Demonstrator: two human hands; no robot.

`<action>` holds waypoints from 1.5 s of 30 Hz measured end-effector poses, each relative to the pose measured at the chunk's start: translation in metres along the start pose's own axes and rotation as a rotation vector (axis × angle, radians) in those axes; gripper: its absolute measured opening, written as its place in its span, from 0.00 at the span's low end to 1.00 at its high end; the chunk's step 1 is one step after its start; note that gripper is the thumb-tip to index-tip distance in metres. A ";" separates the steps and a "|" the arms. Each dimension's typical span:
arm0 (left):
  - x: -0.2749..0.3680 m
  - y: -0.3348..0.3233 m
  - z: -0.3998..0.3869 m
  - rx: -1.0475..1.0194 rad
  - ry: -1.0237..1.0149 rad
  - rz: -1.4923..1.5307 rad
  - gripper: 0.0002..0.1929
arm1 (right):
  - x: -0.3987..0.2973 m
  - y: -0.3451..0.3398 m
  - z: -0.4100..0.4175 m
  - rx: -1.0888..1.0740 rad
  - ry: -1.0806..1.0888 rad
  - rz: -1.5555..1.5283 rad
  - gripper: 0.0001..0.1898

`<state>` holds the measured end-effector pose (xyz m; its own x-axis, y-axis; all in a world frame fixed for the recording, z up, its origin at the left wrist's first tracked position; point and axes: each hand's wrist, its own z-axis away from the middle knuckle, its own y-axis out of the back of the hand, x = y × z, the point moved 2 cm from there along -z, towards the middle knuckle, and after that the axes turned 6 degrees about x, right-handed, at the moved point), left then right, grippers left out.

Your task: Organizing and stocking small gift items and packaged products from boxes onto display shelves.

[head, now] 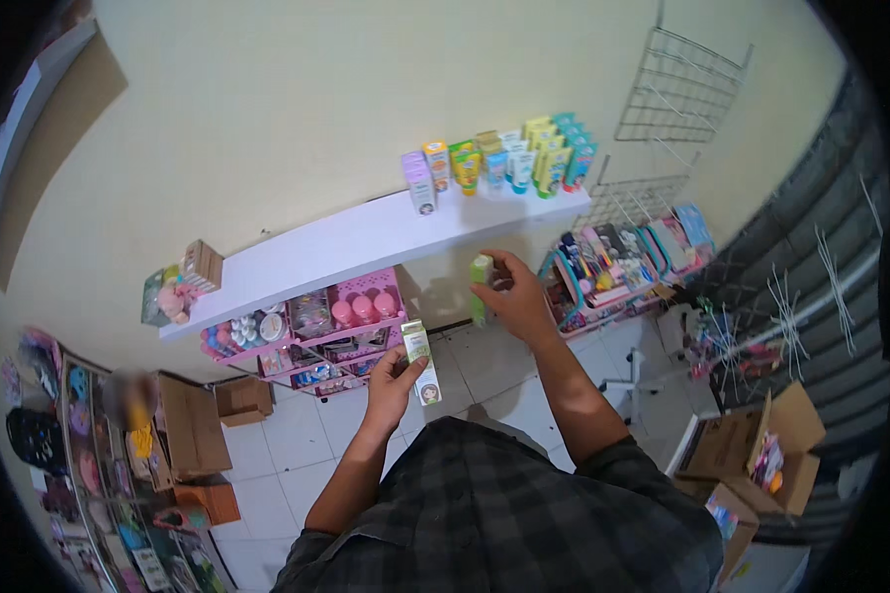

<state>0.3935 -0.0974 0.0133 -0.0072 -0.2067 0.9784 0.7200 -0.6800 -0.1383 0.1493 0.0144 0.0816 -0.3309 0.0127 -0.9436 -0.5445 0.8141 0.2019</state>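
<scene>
My left hand grips a slim white and green carton with a drawn face near its lower end. To the right, my right hand holds a green carton upright between thumb and fingers, just below the edge of a white wall shelf. On the shelf's right part stand a purple and white carton, an orange and white carton and several squeeze tubes in yellow, green, white and teal.
A small brown box and a pink plush toy sit at the shelf's left end. Beneath are a pink rack and a stocked trolley. Open cardboard boxes stand at right, others at left. Wire grids hang on the wall.
</scene>
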 end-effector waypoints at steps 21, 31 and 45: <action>0.089 0.089 -0.112 0.309 -0.356 0.032 0.16 | 0.018 -0.188 -0.116 0.145 0.429 0.209 0.29; 0.111 0.123 -0.187 -0.017 -0.425 -0.007 0.15 | 0.032 -0.206 -0.114 0.355 0.287 0.380 0.28; 0.110 0.143 -0.222 -0.232 -0.377 -0.006 0.25 | 0.029 -0.222 -0.124 0.582 0.178 0.560 0.28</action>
<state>0.3411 -0.3737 0.0674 0.2735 0.0397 0.9610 0.5456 -0.8292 -0.1210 0.1647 -0.2380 0.0422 -0.5782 0.4535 -0.6782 0.2075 0.8857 0.4153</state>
